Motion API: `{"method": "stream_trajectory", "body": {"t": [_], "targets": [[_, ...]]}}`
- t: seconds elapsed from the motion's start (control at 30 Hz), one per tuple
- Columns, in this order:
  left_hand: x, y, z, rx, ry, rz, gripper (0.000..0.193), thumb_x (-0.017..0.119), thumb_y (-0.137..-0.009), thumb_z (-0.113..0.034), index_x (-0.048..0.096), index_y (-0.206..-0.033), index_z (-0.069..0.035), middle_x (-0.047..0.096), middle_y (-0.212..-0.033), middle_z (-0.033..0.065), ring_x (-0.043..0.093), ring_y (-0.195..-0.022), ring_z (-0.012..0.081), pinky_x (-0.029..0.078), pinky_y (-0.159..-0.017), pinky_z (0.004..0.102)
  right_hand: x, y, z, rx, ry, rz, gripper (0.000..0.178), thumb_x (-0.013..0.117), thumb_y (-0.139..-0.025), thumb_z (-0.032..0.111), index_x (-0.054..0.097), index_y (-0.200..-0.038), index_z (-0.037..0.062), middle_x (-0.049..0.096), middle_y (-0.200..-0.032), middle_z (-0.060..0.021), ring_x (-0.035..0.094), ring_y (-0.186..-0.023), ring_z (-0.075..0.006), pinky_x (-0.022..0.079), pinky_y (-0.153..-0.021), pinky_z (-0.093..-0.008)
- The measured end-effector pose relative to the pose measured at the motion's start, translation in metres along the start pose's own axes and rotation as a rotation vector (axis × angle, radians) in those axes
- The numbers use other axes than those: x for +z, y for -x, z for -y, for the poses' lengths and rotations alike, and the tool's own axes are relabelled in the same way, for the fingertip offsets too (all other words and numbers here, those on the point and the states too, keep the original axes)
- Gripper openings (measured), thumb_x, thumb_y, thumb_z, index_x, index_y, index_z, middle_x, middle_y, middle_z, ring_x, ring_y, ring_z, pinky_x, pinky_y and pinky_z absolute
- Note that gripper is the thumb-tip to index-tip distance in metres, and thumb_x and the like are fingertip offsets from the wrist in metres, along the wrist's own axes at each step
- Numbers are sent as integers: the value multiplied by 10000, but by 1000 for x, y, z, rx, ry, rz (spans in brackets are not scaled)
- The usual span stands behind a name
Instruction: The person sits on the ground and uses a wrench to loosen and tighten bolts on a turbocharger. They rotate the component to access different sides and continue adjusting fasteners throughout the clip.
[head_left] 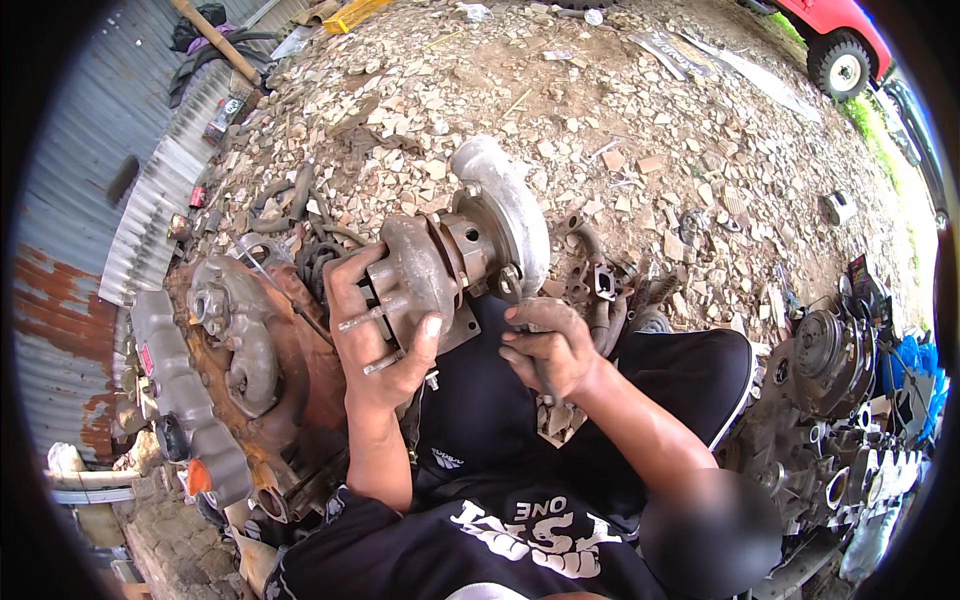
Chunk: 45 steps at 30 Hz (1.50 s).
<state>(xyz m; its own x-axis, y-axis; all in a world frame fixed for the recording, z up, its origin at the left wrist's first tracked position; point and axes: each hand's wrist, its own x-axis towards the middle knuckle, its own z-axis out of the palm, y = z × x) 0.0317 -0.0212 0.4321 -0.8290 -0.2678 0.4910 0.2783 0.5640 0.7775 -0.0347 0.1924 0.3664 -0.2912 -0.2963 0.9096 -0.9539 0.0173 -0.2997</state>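
A turbocharger [412, 262] is up in front of my lap, tilted, with its pale silver scroll housing [515, 205] at the upper right. My left hand [375, 335] grips its darker, rusty housing from the lower left, the thumb across the near side. Threaded studs stick out between the fingers. A flat flange with holes shows beside the thumb. Just below the silver housing is my right hand [550, 345], its fingers curled in, apart from the turbocharger or barely near it. What those fingers hold, if anything, is hidden.
To the left lie a grey valve cover [190, 390] and a rusty engine block [290, 370] with a manifold. Greasy engine parts [840, 440] are heaped at the right. Rubble ground [620, 130] stretches ahead, with a corrugated metal wall [75, 250] leftmost and a red vehicle [845, 35] far right.
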Motion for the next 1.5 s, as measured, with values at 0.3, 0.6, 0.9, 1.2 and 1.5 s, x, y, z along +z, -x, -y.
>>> {"method": "stream_trajectory", "body": {"t": [0.3, 0.6, 0.9, 1.2, 1.5], "targets": [[1, 0, -4, 28, -14, 5, 735, 772, -728, -295, 517, -1316, 65, 555, -1225, 204, 526, -1121, 352, 432, -1018, 476, -58, -58, 7, 171, -19, 206, 352, 866, -792, 54, 644, -1065, 33, 742, -1072, -117, 763, -822, -252, 621, -653, -347], [10, 0, -7, 150, -116, 68, 754, 775, -741, -360, 533, -1315, 65, 573, -1218, 198, 531, -1119, 358, 443, -994, 498, -56, -77, -19, 969, -287, -4, 159, 672, -1029, 105, 595, -1017, -33, 728, -925, -116, 628, -584, -104, 490, -509, -254], [17, -2, -11, 251, -137, 95, 780, 782, -745, -426, 542, -1331, 28, 572, -1238, 185, 546, -1120, 374, 468, -961, 506, -67, -63, -2, 762, -898, -469, 169, 470, -1098, 138, 513, -1095, -26, 649, -889, -179, 639, -557, -190, 507, -475, -282], [12, -2, -7, 132, -76, 50, 798, 791, -724, -393, 513, -1338, 35, 576, -1175, 215, 545, -1088, 342, 459, -972, 485, -57, -14, 22, 153, -108, 98, 310, 867, -838, 219, 675, -973, 17, 642, -1141, -167, 751, -958, -309, 618, -791, -413], [6, -3, -7, 204, -117, 57, 772, 807, -721, -345, 520, -1331, 31, 547, -1210, 215, 551, -1085, 354, 465, -963, 476, -37, 3, 17, 18, 45, 176, 311, 892, -708, 192, 721, -937, 69, 650, -1118, -119, 715, -916, -316, 619, -705, -381]]}}
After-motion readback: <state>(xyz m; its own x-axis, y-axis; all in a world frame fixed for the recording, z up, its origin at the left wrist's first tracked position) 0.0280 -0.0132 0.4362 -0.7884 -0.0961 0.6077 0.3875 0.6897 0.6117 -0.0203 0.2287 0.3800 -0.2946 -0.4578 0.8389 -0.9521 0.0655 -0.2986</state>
